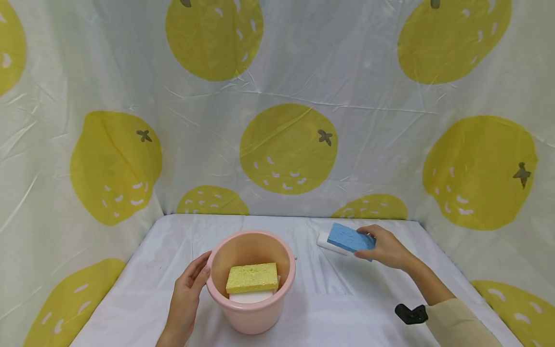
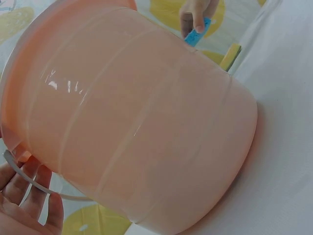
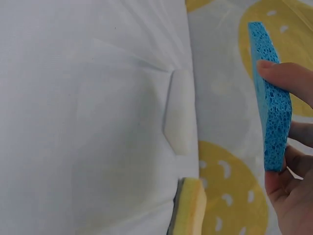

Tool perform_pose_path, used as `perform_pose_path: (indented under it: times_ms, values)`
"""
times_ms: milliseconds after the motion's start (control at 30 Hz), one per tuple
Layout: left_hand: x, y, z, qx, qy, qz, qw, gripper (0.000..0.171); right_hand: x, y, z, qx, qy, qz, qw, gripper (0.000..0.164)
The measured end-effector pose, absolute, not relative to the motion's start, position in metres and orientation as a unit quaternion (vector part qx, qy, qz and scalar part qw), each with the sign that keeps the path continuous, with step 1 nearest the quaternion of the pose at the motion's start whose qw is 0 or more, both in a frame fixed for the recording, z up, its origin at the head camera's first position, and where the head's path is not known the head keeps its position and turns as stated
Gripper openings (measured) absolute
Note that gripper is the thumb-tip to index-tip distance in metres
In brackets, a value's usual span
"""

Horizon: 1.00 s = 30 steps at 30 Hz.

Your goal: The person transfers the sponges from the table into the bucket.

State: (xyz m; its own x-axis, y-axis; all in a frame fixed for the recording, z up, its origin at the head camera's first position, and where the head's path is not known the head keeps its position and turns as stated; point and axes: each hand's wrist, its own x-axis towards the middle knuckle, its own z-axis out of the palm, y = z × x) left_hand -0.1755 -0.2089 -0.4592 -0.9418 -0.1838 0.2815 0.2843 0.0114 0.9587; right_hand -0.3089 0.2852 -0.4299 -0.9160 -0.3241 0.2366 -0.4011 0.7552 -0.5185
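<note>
A pink bucket (image 1: 251, 318) stands on the white cloth. My left hand (image 1: 186, 294) holds its rim at the left side; in the left wrist view, fingers (image 2: 41, 188) show beside the thin handle (image 2: 29, 178). Inside the bucket, a yellow sponge (image 1: 252, 278) lies on top of a white block (image 1: 251, 297). My right hand (image 1: 388, 247) pinches a blue sponge (image 1: 350, 237) between thumb and fingers, raised above the cloth. Behind and below it lies a white block (image 1: 324, 241), seen more fully as a white block (image 3: 180, 112) in the right wrist view.
A yellow sponge with a dark grey layer (image 3: 191, 208) lies near the white block in the right wrist view; the bucket seems to hide it from the head view. Lemon-print curtains (image 1: 208, 125) wall the white-covered surface (image 1: 347, 308) at the back and both sides.
</note>
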Motion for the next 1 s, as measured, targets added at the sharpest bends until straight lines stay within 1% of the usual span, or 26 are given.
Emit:
perform_pose_path:
  times_ms: [267,767,1000]
  values:
    - [-0.175,-0.209,-0.459,-0.034,-0.691,-0.703,0.165,0.04,-0.307,0.273,-0.419,0.21,-0.932,0.291,0.055,0.072]
    - [-0.175,-0.209,-0.459,-0.045,-0.686,-0.706,0.168,0.039,-0.304,0.248,-0.4,0.237,-0.931,0.274,0.056,0.074]
    - [-0.175,-0.209,-0.459,-0.045,-0.688,-0.704,0.167,0.039,-0.302,0.236,-0.393,0.26,-0.927,0.26,0.069,0.069]
